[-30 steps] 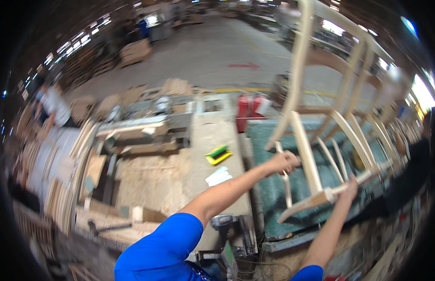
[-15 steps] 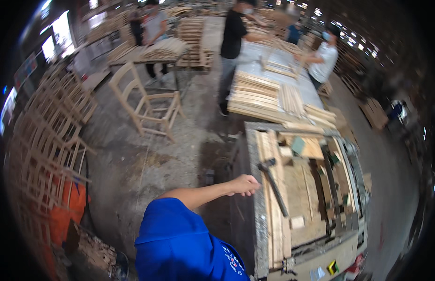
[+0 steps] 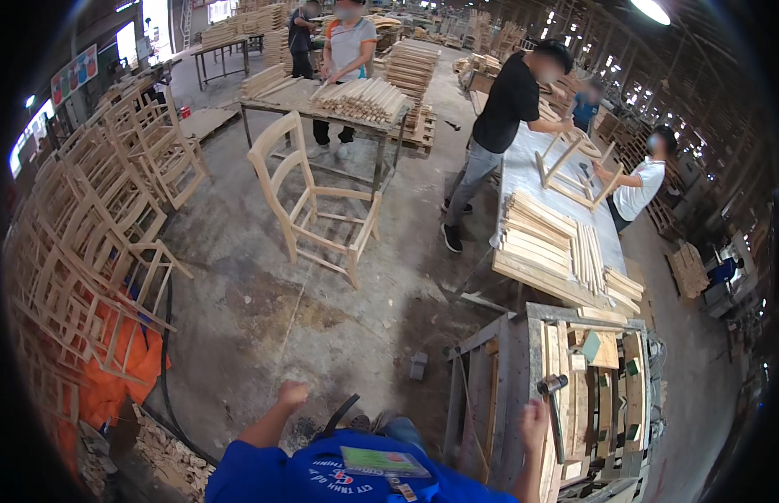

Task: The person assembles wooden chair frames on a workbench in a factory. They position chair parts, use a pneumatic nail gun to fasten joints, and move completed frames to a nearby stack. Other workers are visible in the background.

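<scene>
My left hand point(image 3: 293, 394) is held low over the concrete floor, its fingers curled in with nothing visible in them. Beside the wooden-framed workbench point(image 3: 534, 335), my right hand point(image 3: 534, 423) has its fingers pointing away from me, loosely apart. It is right next to a dark-headed hammer point(image 3: 554, 385), whose dark handle runs back toward me; no grip on it shows. Under the hammer lie long pale wood strips point(image 3: 551, 352). A green block point(image 3: 590, 345) and small wood pieces sit farther along the bench.
A bare wooden chair frame point(image 3: 322, 214) stands ahead. Stacked chair frames point(image 3: 96, 226) and an orange sheet point(image 3: 125, 360) fill the left. Two people work on a frame at a long table point(image 3: 603, 226) bearing wood slats point(image 3: 536, 235). Another table point(image 3: 280, 101) holds sticks; a black hose point(image 3: 167, 394) crosses the floor.
My view has swung left and tilted up. My left hand has come away from the bench side to the left, and my right hand has come into view by the hammer.
</scene>
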### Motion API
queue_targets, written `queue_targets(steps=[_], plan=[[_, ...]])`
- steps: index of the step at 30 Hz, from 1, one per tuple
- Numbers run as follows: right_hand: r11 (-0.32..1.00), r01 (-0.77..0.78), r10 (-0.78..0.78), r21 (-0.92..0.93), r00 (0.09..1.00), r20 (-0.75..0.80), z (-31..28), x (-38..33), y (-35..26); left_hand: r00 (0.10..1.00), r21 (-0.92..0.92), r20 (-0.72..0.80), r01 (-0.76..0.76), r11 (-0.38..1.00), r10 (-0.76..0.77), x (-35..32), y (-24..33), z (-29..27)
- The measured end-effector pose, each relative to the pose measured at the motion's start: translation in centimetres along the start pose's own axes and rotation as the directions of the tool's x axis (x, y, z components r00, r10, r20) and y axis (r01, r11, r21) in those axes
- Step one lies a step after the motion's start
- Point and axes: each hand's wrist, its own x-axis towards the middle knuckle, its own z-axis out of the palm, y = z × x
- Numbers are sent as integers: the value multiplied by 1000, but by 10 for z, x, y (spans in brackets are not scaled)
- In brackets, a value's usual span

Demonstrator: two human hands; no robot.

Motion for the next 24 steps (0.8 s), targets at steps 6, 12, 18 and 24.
queue_targets(steps=[6,12,18,24], plan=[[721,-588,570,-367,202,797,216,-30,-18,929,-337,-232,201,920,-288,12,-18,-50],[828,-261,549,-497,190,814,284,-5,48,951,-263,-204,176,948,-233,63,40,-40],[684,-639,675,-350,374,636,324,163,7,959,-233,-282,-71,970,3,169,175,-61],[594,-754,655,280,656,375,398,303,-105,959,-429,-261,-217,877,110,302,335,-111]])
